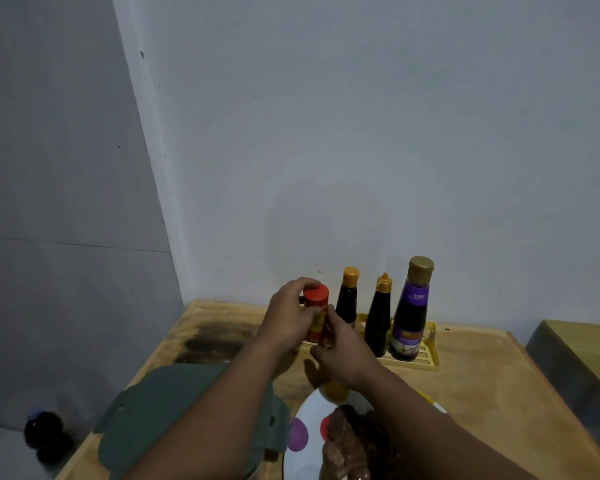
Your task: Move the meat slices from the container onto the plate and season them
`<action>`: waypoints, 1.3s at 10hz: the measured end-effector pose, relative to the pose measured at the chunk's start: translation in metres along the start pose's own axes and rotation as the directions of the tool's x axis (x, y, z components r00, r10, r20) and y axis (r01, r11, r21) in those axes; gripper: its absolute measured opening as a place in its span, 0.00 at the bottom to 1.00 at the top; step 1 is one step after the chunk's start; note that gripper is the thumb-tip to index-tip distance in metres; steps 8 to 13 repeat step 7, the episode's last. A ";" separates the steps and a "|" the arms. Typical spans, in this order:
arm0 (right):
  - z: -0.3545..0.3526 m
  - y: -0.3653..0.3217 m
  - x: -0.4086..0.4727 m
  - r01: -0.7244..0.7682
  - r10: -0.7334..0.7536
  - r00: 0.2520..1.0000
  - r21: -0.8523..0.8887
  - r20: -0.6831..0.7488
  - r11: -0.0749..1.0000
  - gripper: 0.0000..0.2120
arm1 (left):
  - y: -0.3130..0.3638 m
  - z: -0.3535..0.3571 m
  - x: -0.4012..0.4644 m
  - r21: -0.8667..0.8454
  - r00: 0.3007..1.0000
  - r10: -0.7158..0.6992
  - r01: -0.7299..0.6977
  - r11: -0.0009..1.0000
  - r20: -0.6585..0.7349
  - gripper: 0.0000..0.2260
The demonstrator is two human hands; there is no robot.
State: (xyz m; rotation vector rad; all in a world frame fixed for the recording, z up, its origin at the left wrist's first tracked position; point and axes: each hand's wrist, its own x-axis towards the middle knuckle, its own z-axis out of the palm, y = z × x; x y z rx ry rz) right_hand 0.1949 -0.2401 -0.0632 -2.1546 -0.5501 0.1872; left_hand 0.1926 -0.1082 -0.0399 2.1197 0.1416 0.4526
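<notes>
A small seasoning jar (316, 311) with a red cap stands at the left end of a yellow rack (426, 358) by the wall. My left hand (286, 320) is wrapped around the jar from the left, fingers over its cap. My right hand (340, 351) touches the jar's lower right side. Brown meat slices (352, 445) lie on a white plate (312, 410) with coloured dots at the bottom centre, under my right forearm. The grey-green container lid (160, 417) lies left of the plate, partly hidden by my left arm.
Three dark sauce bottles (346, 299), (378, 320), (411, 313) stand in the rack right of the jar. The wooden table (482, 393) ends at the wall behind. A second wooden surface (582, 355) sits at the right. A dark round object (45, 436) lies on the floor at the left.
</notes>
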 end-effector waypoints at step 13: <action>-0.011 0.008 -0.018 -0.079 0.081 0.996 -0.056 0.040 0.995 0.32 | 0.010 -0.004 -0.013 0.129 0.999 -0.031 0.026 0.991 0.037 0.24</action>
